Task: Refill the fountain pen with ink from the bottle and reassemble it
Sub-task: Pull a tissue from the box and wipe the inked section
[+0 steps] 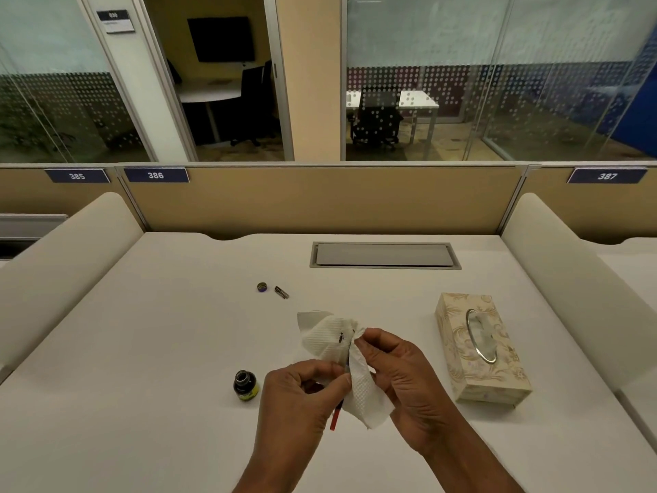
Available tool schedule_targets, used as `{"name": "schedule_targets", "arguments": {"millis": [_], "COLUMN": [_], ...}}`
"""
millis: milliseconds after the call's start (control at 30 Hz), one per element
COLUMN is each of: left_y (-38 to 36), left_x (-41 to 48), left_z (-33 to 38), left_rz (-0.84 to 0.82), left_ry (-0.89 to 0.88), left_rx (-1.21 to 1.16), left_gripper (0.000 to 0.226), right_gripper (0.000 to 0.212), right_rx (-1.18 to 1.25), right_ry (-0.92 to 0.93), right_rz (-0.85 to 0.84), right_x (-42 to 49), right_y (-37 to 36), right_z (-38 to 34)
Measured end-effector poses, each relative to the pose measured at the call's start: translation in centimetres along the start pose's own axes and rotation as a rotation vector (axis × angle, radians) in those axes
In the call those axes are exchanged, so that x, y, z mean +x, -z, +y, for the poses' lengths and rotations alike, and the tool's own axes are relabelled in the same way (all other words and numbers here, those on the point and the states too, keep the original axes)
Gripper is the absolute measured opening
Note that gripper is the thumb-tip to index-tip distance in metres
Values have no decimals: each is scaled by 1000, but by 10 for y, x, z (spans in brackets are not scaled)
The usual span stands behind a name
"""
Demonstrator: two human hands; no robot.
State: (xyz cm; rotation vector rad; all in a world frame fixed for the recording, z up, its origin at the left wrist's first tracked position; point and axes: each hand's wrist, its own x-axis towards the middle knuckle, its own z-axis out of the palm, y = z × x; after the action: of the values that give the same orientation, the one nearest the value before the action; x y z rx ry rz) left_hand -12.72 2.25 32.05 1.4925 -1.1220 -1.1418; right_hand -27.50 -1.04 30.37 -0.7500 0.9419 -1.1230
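Note:
My left hand [305, 393] pinches a red fountain pen [335, 418]; only its lower end shows below my fingers. My right hand [398, 371] holds a white tissue [359, 389] wrapped around the pen's upper part, which is hidden. The tissue has small dark ink spots. The open ink bottle [245, 385] stands on the desk just left of my left hand. The bottle's cap [262, 287] and a small dark pen part with a clip [281, 292] lie further back on the desk.
A patterned tissue box [480, 346] lies on the white desk [142, 350] to the right of my hands. A grey cable hatch [384, 255] is set into the desk at the back. Low padded dividers flank both sides, and a tan partition stands behind.

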Motion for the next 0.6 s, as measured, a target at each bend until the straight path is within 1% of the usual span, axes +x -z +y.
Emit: {"name": "schedule_targets", "arguments": {"millis": [100, 233, 267, 333, 367, 400, 500, 567, 600], "left_y": [2, 7, 8, 9, 10, 11, 12, 11, 11], "left_x": [1, 4, 5, 7, 7, 7, 8, 9, 10], "left_z": [0, 1, 1, 2, 2, 3, 3, 0, -1], "left_rz": [-58, -206, -240, -315, -353, -381, -390, -345, -320], "left_ry": [56, 160, 188, 260, 292, 314, 326, 315, 312], "left_rx": [-27, -150, -201, -323, -379, -415, -428, -390, -367], "left_gripper": [9, 8, 8, 21, 27, 31, 36, 34, 29], "right_gripper": [18, 10, 15, 32, 35, 33, 7, 10, 12], "right_rx": [76, 134, 154, 207, 222, 233, 197, 118, 77], "right_ry": [-25, -61, -71, -91, -101, -103, -84, -46, -27], "right_rz": [-81, -169, -189, -217, -220, -225, -175, -133, -115], "right_x": [1, 5, 6, 9, 9, 10, 8, 8, 7], "right_y": [4, 9, 11, 14, 14, 14, 11, 10, 9], "right_z": [-4, -8, -7, -6, -6, -6, -10, -11, -11]}}
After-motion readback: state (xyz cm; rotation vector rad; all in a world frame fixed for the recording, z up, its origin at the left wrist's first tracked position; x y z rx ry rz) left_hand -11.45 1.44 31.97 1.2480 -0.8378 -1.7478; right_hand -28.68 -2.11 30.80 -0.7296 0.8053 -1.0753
